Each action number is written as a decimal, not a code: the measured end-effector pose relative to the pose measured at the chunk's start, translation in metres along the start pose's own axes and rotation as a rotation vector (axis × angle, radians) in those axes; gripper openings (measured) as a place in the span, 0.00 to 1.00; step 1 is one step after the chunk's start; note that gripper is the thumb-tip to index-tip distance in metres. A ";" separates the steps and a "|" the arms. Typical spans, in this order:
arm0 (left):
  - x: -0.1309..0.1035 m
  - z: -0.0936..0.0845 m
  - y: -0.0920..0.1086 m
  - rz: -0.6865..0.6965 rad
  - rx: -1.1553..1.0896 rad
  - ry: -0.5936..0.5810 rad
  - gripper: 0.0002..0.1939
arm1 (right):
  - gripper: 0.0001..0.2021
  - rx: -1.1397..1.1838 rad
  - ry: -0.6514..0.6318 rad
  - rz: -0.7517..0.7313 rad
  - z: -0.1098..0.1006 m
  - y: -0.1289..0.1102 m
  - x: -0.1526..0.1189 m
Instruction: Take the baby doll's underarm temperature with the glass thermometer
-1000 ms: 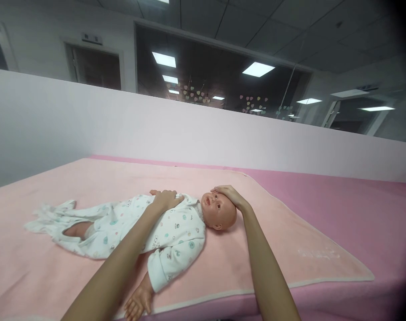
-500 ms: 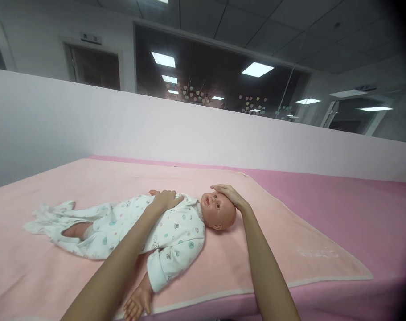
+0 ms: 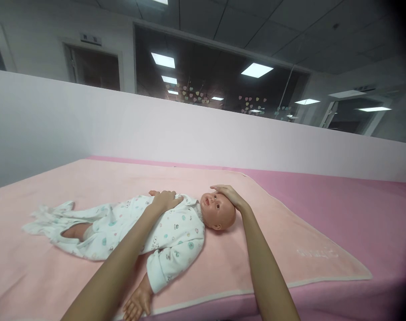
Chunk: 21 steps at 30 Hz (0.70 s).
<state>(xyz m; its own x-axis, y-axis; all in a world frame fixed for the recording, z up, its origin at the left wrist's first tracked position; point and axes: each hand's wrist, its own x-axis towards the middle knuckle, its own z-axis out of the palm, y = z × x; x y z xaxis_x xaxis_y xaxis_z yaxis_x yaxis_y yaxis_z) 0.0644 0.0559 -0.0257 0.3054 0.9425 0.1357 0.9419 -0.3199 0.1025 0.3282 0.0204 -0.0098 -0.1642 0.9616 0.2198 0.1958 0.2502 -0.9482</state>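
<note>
A baby doll lies on its back on a peach blanket, its head to the right and its legs to the left. It wears a white romper with small green and grey prints. My left hand rests flat on the doll's chest, fingers stretched out. Against the top of the doll's bald head lies my right hand, open and curved over the crown and forehead. One doll hand pokes out of its sleeve near the front edge. The romper's left end looks crumpled, with part of a leg showing.
Under the blanket is a pink padded surface that reaches to the right. A low white wall runs along the back. Beyond it are a dark window with heart stickers and a doorway.
</note>
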 end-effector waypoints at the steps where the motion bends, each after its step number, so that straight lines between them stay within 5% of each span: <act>1: 0.000 0.000 0.000 0.005 0.000 0.002 0.30 | 0.16 0.000 0.002 -0.002 0.000 0.000 0.000; 21: 0.002 -0.001 -0.005 0.037 -0.040 -0.026 0.32 | 0.18 -0.007 -0.011 0.021 0.000 0.000 -0.001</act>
<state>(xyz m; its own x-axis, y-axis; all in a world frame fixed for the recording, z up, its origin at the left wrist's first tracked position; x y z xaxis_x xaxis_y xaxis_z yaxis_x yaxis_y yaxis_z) 0.0599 0.0592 -0.0253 0.3441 0.9320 0.1142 0.9237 -0.3578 0.1368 0.3281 0.0190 -0.0101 -0.1703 0.9655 0.1969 0.2060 0.2303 -0.9511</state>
